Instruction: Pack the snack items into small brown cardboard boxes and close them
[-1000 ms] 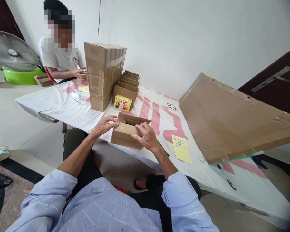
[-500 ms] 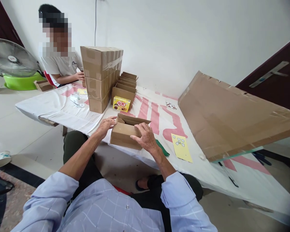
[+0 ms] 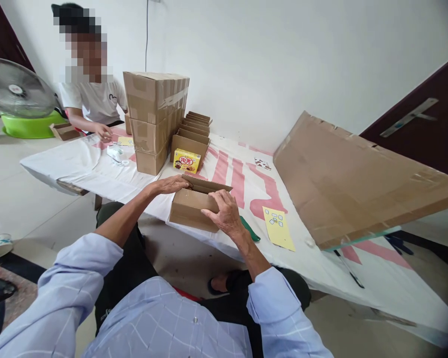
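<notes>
A small brown cardboard box [image 3: 192, 209] stands at the table's near edge, its top partly open and the back flap raised. My left hand [image 3: 171, 184] lies across the box's left end with its fingers stretched out, the tips at the small side flap inside. At the right end, my right hand [image 3: 227, 213] grips the box, thumb on the front and fingers over the top edge. Just behind the box stands a yellow printed snack carton [image 3: 186, 161], against a row of open cardboard boxes [image 3: 191, 144].
Taped cartons [image 3: 145, 122] are stacked at the left. A large cardboard sheet [image 3: 351, 184] leans at the right, near a yellow paper [image 3: 279, 228] and a green object [image 3: 250, 229]. Across the table sits another person [image 3: 95, 102], near a white tape dispenser [image 3: 115, 153].
My left hand has shifted from the box's left side up over its top edge, fingers reaching inward. My right hand keeps its place. The other person's hand has moved left and lower.
</notes>
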A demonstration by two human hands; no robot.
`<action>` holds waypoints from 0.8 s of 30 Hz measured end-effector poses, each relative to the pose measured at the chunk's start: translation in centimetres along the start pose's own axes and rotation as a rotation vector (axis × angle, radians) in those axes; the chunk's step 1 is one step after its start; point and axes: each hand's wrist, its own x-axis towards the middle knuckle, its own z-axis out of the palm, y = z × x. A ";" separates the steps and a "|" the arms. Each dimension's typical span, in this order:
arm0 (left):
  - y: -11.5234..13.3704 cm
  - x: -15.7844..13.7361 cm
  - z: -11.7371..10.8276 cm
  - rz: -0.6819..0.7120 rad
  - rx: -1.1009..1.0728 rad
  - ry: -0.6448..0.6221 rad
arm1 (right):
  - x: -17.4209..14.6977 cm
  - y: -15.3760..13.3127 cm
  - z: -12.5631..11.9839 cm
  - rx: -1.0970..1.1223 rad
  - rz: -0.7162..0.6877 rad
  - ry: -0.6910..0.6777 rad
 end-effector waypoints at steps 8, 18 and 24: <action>0.6 -0.5 0.0 -0.053 -0.076 0.046 | -0.7 -0.5 0.1 -0.016 0.021 0.083; 0.9 -4.6 1.0 -0.140 -0.286 0.344 | -1.5 -1.4 -1.3 -0.057 -0.040 0.134; -0.6 -6.6 -0.1 -0.018 -0.028 0.292 | -3.3 -2.2 -1.7 -0.057 -0.163 0.119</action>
